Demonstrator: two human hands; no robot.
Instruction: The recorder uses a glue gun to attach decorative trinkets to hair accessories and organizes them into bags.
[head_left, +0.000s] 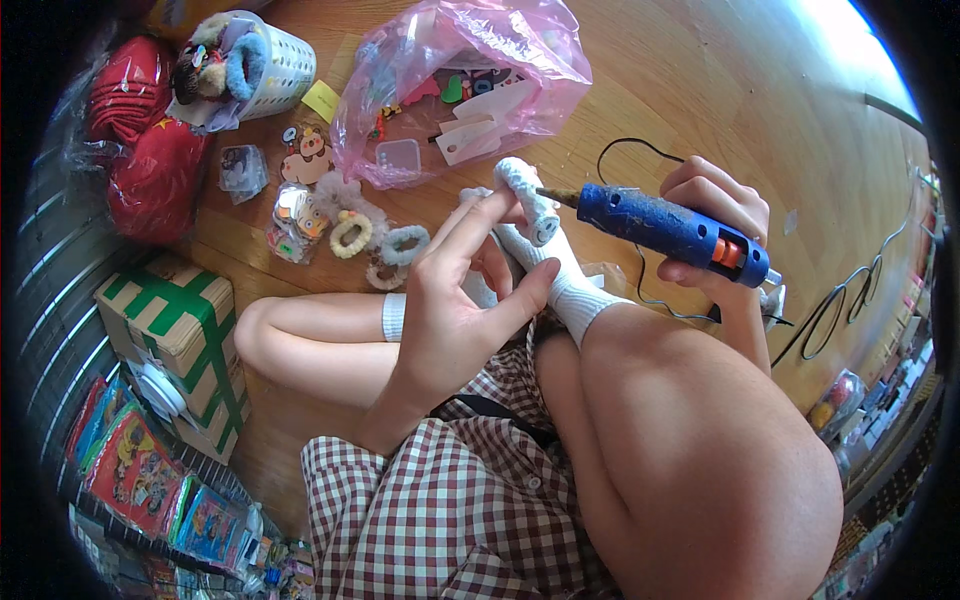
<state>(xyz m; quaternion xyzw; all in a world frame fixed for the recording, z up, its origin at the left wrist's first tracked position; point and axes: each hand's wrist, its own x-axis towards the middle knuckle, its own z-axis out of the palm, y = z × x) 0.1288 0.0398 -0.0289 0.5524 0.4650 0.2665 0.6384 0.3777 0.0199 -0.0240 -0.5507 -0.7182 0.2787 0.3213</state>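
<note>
My left hand (454, 300) holds up a white plush hair tie (516, 174), stretched over its raised fingers, thumb apart from it. A small round smiley-face piece (548, 226) sits at the tie's near end. In my right hand (716, 196) is a blue hot glue gun (641, 223), with an orange part showing through its rear opening. Its metal nozzle (559, 196) points left and meets the tie's edge in the picture; whether it touches cannot be told. Below the tie is a white-socked foot (581, 292). A yellow hair tie (351, 234) and a grey-blue one (405, 245) lie left of my left hand.
A pink plastic bag (352, 127) with charms and cards lies open ahead. Beside it stands a white basket (292, 64) of plush hair ties. A green-taped cardboard box (180, 337) is at left. The gun's black cord (637, 142) loops across the wooden floor (712, 75).
</note>
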